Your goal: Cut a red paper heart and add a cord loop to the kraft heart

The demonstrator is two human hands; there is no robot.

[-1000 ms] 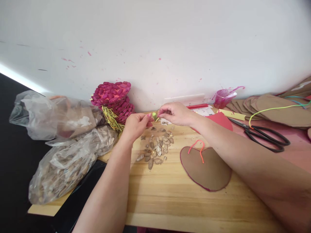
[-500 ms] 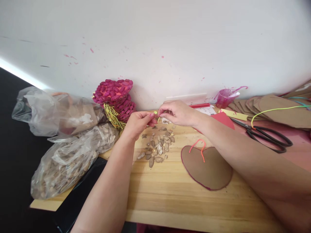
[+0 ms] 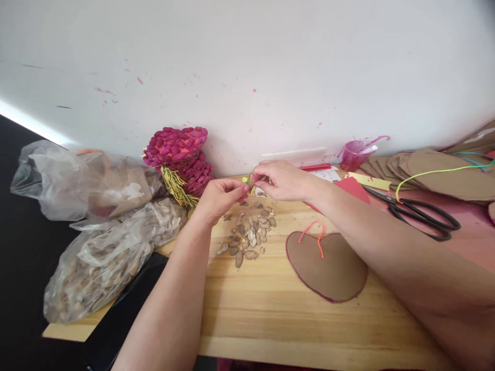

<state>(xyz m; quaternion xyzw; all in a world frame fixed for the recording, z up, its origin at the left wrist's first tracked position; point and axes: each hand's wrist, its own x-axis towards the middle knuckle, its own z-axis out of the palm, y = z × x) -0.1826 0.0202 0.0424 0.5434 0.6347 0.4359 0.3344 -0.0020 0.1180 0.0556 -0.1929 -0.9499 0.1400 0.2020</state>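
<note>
My left hand (image 3: 220, 200) pinches a small yellow-green piece (image 3: 245, 180) between thumb and fingertips. Closed fingers of my right hand (image 3: 283, 180) meet the same piece from the other side; its exact kind is too small to make out. Below the hands, loose peanut shells (image 3: 251, 254) lie scattered on the wooden table (image 3: 247, 309). Beneath my right forearm rests a heart-shaped piece of brown cardboard (image 3: 328, 273) with a purple edge and an orange cord (image 3: 318, 224) looped at its top.
Stacked hearts covered in magenta shells (image 3: 176, 147) stand against the wall, yellow-green cords (image 3: 176, 186) hanging from them. Plastic bags (image 3: 100, 263) fill the left side. Right of my arm are black-handled scissors (image 3: 429, 219), a pink-stained cup (image 3: 352, 156) and cardboard cutouts (image 3: 444, 175).
The whole view has shifted slightly. My fingertips have come closer together around the yellow-green piece; the things on the table stay in place.
</note>
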